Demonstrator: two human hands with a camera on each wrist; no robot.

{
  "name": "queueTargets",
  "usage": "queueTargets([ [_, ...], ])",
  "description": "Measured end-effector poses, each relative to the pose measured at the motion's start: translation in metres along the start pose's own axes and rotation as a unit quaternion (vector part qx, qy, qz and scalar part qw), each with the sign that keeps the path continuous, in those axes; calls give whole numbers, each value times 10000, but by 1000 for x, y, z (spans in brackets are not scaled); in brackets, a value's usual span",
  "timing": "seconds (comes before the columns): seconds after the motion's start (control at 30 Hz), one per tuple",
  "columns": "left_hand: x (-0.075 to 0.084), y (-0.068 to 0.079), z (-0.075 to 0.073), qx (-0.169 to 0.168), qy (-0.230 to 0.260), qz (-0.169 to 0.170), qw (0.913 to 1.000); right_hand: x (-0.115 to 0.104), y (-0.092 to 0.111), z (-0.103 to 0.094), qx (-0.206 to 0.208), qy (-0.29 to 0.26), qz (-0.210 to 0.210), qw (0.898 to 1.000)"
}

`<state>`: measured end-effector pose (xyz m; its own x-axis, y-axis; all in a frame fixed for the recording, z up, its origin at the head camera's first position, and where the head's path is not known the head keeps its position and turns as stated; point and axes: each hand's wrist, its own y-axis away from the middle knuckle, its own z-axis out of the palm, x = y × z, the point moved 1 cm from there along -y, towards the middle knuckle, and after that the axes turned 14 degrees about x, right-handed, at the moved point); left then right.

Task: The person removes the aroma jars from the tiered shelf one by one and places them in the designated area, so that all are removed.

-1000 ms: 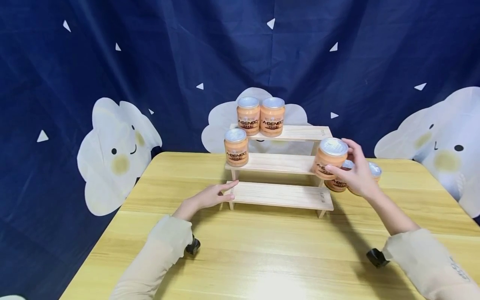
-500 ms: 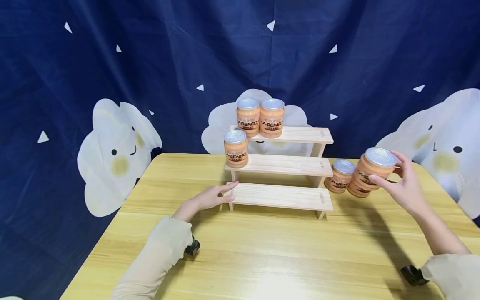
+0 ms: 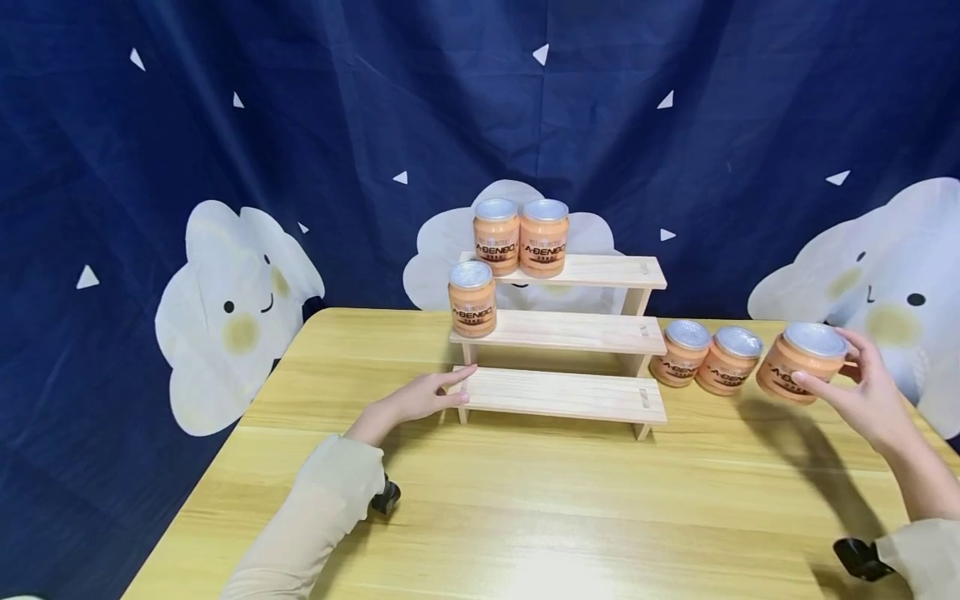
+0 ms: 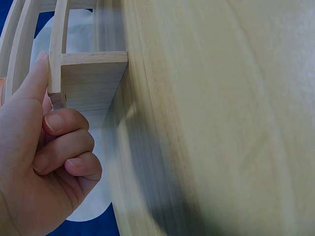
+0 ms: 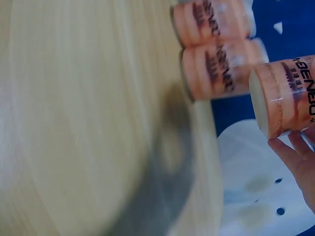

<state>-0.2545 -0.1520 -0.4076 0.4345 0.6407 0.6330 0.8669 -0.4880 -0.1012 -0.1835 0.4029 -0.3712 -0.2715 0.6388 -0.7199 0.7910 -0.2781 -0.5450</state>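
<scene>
My right hand grips an orange jar with a silvery lid, thumb in front. The jar is held upright just above the table; its pale bottom shows in the right wrist view. My left hand pinches the left end of the lowest board of a three-step wooden display stand. In the left wrist view its other fingers are curled below the board. Two like jars stand side by side on the top step, the right one touching its neighbour. One jar stands at the middle step's left end.
Two more jars, a nearer one and its neighbour, stand on the table just right of the stand. A dark blue curtain with clouds hangs behind the table.
My right hand has carried its jar from the stand's right end rightward and down, past the two jars on the table. The left hand keeps its place on the stand.
</scene>
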Motion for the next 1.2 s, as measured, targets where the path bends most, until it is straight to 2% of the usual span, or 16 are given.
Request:
queueTargets([
  [0.2,0,-1,0,-14,-39,-79,10000,20,0,0,-306,180,85,9993],
  [0.47,-1,-4,2,-60,-4,-80,9999,42,6,4,-636,398,451,9962],
  [0.83,-2,-1,1,-63,59,-100,9999,50,5,12,-717,389,297,9962],
  [1.03,-3,-2,2,-49,38,-85,9999,51,0,14,-743,327,141,9966],
  [1.2,-2,-2,2,-55,-25,-97,9999,52,-7,16,-880,283,182,9956],
])
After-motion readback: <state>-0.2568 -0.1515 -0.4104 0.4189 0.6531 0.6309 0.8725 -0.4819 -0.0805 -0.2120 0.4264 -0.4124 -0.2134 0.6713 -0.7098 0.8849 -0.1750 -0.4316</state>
